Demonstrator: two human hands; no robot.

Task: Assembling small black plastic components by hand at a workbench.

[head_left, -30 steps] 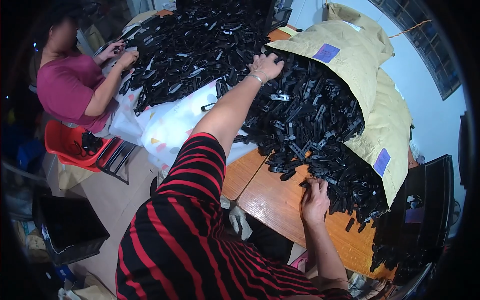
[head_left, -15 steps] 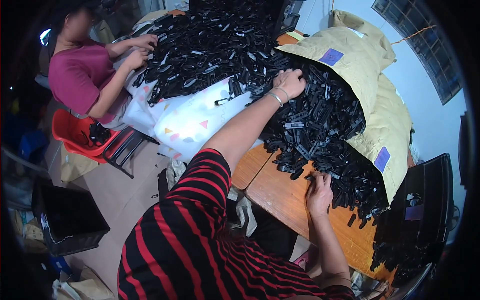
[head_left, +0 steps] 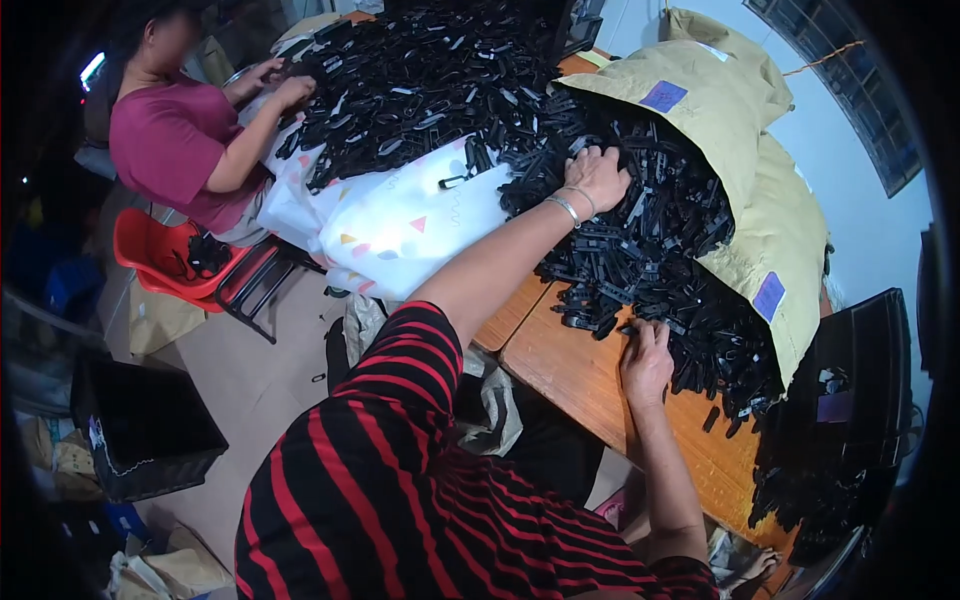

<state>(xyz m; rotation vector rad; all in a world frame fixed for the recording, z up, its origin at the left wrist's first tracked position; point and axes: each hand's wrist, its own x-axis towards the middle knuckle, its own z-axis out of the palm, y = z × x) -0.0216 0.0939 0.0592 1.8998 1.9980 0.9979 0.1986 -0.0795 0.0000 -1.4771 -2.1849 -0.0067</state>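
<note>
My left hand (head_left: 598, 180), with a bracelet on its wrist, reaches onto a heap of small black plastic parts (head_left: 640, 250). Its fingers are apart and bent over the parts; their tips are partly hidden, and I see nothing held. Closer to me, my right hand (head_left: 648, 368) is at the heap's front edge, just over the wooden table (head_left: 565, 365). Its fingers are closed on a small dark plastic part (head_left: 628, 329) at the tips. The heap spills from the mouth of a large tan sack (head_left: 690, 85).
A second tan sack (head_left: 775, 230) lies behind the heap. Left, a wider pile of black parts (head_left: 420, 95) borders a patterned white plastic sheet (head_left: 400, 235). A co-worker (head_left: 175, 140) handles parts there. A red chair (head_left: 160, 265) and black crate (head_left: 145, 425) stand on the floor.
My left hand has shifted slightly right and nearer over the heap, its fingers more spread. My right hand has moved a little up and right. The whole view has shifted slightly.
</note>
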